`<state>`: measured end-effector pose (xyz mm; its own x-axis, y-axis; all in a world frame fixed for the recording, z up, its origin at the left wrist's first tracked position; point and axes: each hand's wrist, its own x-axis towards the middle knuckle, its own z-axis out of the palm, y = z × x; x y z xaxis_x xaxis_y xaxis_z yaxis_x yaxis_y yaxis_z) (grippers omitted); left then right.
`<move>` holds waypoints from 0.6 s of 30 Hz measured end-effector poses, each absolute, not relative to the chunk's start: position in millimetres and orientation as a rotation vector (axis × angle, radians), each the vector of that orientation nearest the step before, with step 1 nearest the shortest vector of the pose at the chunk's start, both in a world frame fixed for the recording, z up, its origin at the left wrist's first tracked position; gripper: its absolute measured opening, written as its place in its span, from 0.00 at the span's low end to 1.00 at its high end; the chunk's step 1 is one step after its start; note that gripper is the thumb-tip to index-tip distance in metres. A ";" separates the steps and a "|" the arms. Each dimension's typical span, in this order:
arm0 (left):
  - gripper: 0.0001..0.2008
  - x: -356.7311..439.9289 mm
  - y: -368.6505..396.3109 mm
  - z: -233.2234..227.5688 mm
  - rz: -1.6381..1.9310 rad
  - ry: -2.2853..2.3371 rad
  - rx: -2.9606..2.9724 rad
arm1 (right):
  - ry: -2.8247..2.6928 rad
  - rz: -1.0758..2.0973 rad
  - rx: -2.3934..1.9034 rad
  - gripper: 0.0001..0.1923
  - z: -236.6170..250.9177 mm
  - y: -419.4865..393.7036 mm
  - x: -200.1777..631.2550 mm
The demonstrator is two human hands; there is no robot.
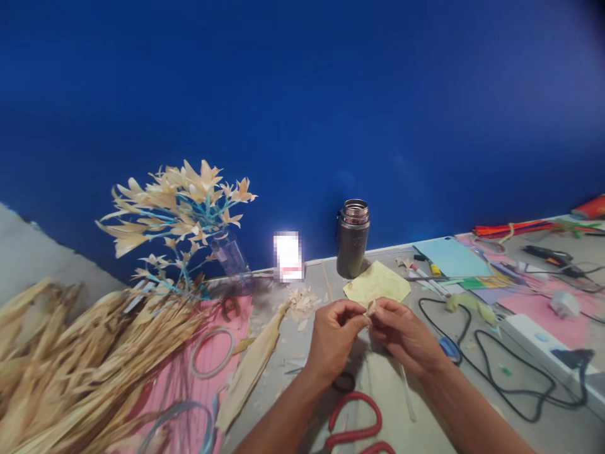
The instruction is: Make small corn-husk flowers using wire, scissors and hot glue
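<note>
My left hand [333,337] and my right hand [404,334] meet over the middle of the table. Thumbs and fingertips of both pinch a small pale piece of husk [370,308], mostly hidden by the fingers. Just behind it lies a crumpled yellow paper [378,284]. Red-handled scissors [355,435] rest below my hands, partly cut off by the lower edge. A heap of small cut husk petals [305,302] sits beyond my left hand, with a long dried husk strip [253,366] to its left.
Dried husks [70,359] pile up at left, near husk flowers [189,195] in a clear bottle [229,252]. A tape roll [212,353] lies on pink paper. An open flask [353,243] stands by the blue wall. Black cable [510,410] and a power strip [534,334] occupy the right.
</note>
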<state>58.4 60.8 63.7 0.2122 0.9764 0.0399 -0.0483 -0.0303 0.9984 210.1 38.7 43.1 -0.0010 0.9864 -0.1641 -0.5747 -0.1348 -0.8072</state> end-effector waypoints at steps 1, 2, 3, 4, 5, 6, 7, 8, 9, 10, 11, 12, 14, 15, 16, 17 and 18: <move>0.05 58.1 60.9 62.9 1.093 1.002 1.303 | -0.638 1.516 -0.871 0.19 42.9 38.7 210.3; 0.05 57.9 61.0 62.2 1.089 1.002 1.309 | -0.642 1.519 -0.869 0.19 42.5 38.7 210.5; 0.04 57.7 61.0 61.5 1.086 1.001 1.315 | -0.645 1.520 -0.867 0.19 42.0 38.8 210.7; 0.05 57.5 61.0 60.7 1.082 1.000 1.321 | -0.646 1.522 -0.865 0.19 41.4 38.9 210.9; 0.05 57.3 60.9 59.9 1.078 0.998 1.328 | -0.646 1.522 -0.864 0.19 41.0 39.0 211.1; 0.05 57.1 60.8 59.1 1.074 0.995 1.336 | -0.645 1.521 -0.863 0.19 40.6 39.0 211.3; 0.05 57.0 60.8 58.3 1.071 0.993 1.344 | -0.643 1.520 -0.864 0.19 40.5 39.1 211.3; 0.05 57.0 60.8 57.7 1.068 0.991 1.351 | -0.641 1.518 -0.865 0.19 40.5 39.2 211.4; 0.04 57.0 60.9 57.2 1.065 0.990 1.358 | -0.639 1.516 -0.866 0.19 40.6 39.2 211.3; 0.04 57.0 61.0 56.9 1.061 0.989 1.366 | -0.638 1.514 -0.868 0.19 40.9 39.3 211.3; 0.04 57.0 61.2 56.9 1.058 0.990 1.374 | -0.637 1.513 -0.870 0.19 41.3 39.3 211.2; 0.04 57.0 61.3 57.1 1.056 0.990 1.385 | -0.638 1.512 -0.871 0.20 41.6 39.3 211.0; 0.04 56.6 61.2 57.8 1.054 0.989 1.417 | -0.639 1.512 -0.874 0.20 42.2 39.2 210.8; 0.05 56.3 61.1 58.2 1.055 0.988 1.435 | -0.640 1.512 -0.875 0.20 42.4 39.2 210.6; 0.05 56.0 60.9 58.5 1.058 0.987 1.452 | -0.642 1.512 -0.875 0.20 42.4 39.2 210.5; 0.06 55.6 60.6 58.6 1.060 0.987 1.467 | -0.645 1.511 -0.875 0.20 42.3 39.2 210.4; 0.06 55.3 60.4 58.6 1.062 0.988 1.475 | -0.648 1.511 -0.874 0.20 42.2 39.2 210.3</move>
<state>55.3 60.4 58.6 0.2740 0.9541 0.1212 0.0524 -0.1406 0.9887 210.3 39.2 42.2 -0.0033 0.9876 -0.1570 -0.5671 -0.1312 -0.8131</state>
